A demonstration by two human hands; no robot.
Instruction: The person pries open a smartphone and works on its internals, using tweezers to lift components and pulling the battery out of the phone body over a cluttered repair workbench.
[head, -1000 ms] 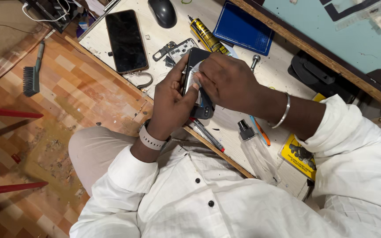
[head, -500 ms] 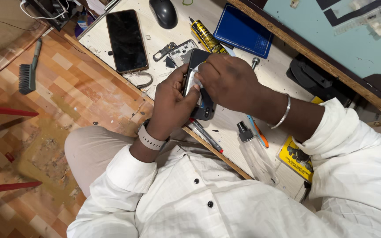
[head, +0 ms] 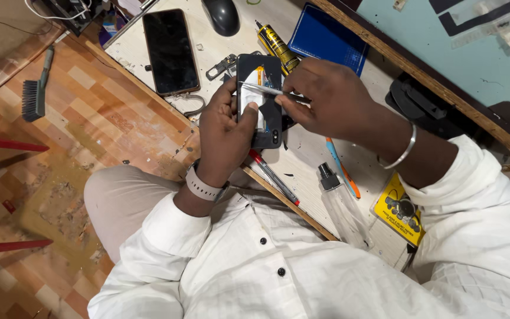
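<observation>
While the white bench (head: pixel 302 159) is spread with tools, an opened phone (head: pixel 259 100) is held just above its near edge, back side up, with its inner parts shown. It is gripped by the left hand (head: pixel 225 133), whose fingers are wrapped round its left edge and whose thumb is pressed on the middle. A thin metal tool (head: pixel 273 90) is pinched shut in the right hand (head: pixel 332 97), and its tip is laid across the phone's upper half. Further up the bench a second phone (head: pixel 170 50) is laid screen up, with a blue case (head: pixel 326 38) to the right and a black mouse (head: pixel 221 15) between them at the top. A clear spray bottle (head: pixel 343 207) is laid near the right wrist, beside a yellow packet (head: pixel 401 208). A glue tube (head: pixel 277 46) is seen just above the held phone, and a red pen (head: pixel 274 176) below it
</observation>
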